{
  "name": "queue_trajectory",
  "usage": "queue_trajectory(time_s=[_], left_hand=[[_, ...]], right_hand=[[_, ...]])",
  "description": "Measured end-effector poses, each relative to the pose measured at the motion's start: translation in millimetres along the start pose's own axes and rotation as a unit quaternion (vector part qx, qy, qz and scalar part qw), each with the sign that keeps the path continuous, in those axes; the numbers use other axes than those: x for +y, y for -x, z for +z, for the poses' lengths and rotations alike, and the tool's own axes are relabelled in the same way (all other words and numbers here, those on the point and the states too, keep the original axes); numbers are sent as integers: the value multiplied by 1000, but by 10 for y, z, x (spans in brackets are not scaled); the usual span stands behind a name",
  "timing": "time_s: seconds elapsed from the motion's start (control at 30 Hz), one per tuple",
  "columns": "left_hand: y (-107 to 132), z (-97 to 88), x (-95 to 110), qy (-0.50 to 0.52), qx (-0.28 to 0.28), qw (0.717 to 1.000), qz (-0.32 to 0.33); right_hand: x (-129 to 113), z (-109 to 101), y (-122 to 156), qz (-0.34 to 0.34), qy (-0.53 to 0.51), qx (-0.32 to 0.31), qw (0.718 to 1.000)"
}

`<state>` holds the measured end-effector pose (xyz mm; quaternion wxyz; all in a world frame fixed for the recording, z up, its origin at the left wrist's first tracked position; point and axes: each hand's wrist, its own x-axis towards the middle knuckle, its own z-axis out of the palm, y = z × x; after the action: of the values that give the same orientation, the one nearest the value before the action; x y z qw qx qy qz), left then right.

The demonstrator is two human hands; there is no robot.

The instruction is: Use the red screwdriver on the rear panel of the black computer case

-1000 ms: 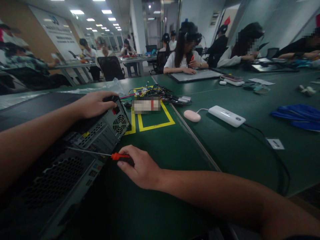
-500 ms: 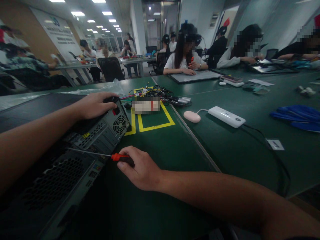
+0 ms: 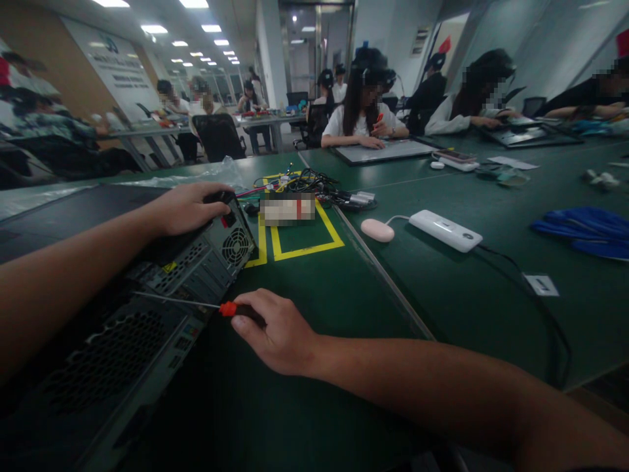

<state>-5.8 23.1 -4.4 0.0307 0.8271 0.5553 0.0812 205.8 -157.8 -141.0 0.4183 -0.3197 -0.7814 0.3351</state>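
A dark computer case (image 3: 211, 262) lies at the left with its vented back panel facing right. Over the upper rear corner of the case, by the fan grille, my left hand (image 3: 191, 206) is closed, its fingertips partly hidden. My right hand (image 3: 275, 331) is wrapped round the dark and orange handle of a screwdriver (image 3: 228, 309). The screwdriver's long thin shaft runs left across the back panel. Its tip meets a dark area of the case, where I cannot make out the exact contact.
Beyond the case lies a bundle of black cables (image 3: 319, 183). A white power bank (image 3: 445, 229) and a pink oval case (image 3: 377, 230) are on the green table (image 3: 363, 295). Blue gloves (image 3: 584, 229) rest at the right. Several people sit across the tables.
The screwdriver handle has turned a little in my right hand, with less orange showing on it. My left hand and the computer case have stayed in place.
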Motion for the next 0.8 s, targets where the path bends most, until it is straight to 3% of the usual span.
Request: queue_trajectory(time_s=[0.43, 0.8], left_hand=[[-8, 7, -12, -2, -7, 1000, 3], [10, -11, 29, -1, -7, 1000, -4]], right_hand=[[-21, -6, 10, -9, -24, -27, 999], [20, 20, 10, 29, -19, -26, 999]])
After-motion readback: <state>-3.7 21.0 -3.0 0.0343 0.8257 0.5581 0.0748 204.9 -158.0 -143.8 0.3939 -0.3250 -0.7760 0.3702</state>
